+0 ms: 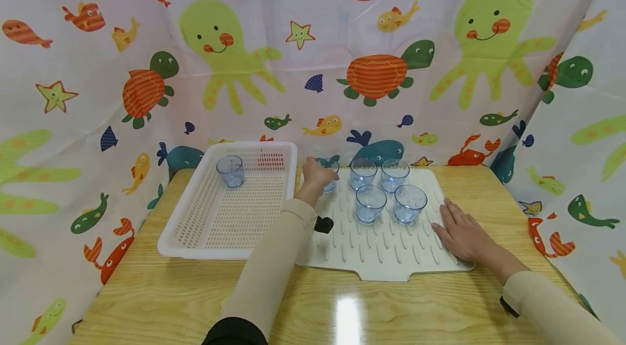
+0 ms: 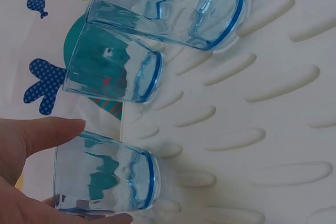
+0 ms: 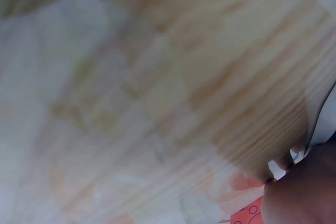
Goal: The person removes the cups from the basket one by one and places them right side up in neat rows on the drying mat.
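At the back left of the white ridged draining tray [image 1: 342,250], my left hand [image 1: 317,175] grips a clear bluish glass tumbler [image 1: 331,184]. In the left wrist view, thumb and fingers lie on opposite sides of this upright tumbler [image 2: 113,177], its base at the tray; whether it bears fully on the tray I cannot tell. Several like tumblers [image 1: 370,205] stand upright to its right, mouths up. My right hand [image 1: 462,232] rests flat on the tray's right edge, fingers extended; the right wrist view shows only part of it [image 3: 299,192].
A white perforated plastic basket [image 1: 168,244] stands left of the tray with one tumbler [image 1: 231,172] in its back left part. Both lie on a wooden table [image 1: 313,307]. Behind and at the sides hangs a curtain [image 1: 313,100] printed with sea animals.
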A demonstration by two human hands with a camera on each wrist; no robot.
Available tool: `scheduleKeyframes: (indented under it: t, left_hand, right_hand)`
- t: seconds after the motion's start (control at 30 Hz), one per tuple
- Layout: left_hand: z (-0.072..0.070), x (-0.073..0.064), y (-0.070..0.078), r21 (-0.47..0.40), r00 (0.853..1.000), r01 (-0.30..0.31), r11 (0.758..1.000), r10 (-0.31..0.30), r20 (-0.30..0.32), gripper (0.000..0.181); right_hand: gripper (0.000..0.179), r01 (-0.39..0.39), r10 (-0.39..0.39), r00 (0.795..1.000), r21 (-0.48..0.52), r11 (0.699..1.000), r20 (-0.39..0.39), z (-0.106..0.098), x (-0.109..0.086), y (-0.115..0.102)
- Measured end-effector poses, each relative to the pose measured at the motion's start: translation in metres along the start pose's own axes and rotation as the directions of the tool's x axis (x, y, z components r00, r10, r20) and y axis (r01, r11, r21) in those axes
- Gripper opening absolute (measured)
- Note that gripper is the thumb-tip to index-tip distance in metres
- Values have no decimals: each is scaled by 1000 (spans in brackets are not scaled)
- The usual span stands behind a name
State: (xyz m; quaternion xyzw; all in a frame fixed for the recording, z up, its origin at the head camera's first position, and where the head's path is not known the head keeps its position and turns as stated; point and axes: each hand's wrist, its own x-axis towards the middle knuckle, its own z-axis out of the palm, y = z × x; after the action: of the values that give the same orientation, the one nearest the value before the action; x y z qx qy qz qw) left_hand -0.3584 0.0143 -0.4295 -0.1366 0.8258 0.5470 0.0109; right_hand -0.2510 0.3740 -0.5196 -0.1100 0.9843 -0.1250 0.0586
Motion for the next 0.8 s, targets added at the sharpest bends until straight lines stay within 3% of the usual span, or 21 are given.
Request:
scheduleKeyframes:
  t: [0.23,0.5,0.6,0.8]
  left_hand:
    - [-5,-4,2,65,1000,-27,997,28,-7,96]
    - [-20,-10,12,171,994,-106,980,99,48,105]
    - [-27,-12,16,176,986,-162,971,155,55,102]
    - [-46,-26,27,87,966,-239,967,227,126,97]
  right_hand:
    - [88,0,0,1000,10,1000,9,0,1,-1]
    - [88,3,-4,1000,17,1000,17,-3,0,-3]
    - [87,4,-5,1000,17,1000,19,-3,-1,-3]
    - [88,3,-3,1000,8,1000,17,-3,-1,-4]
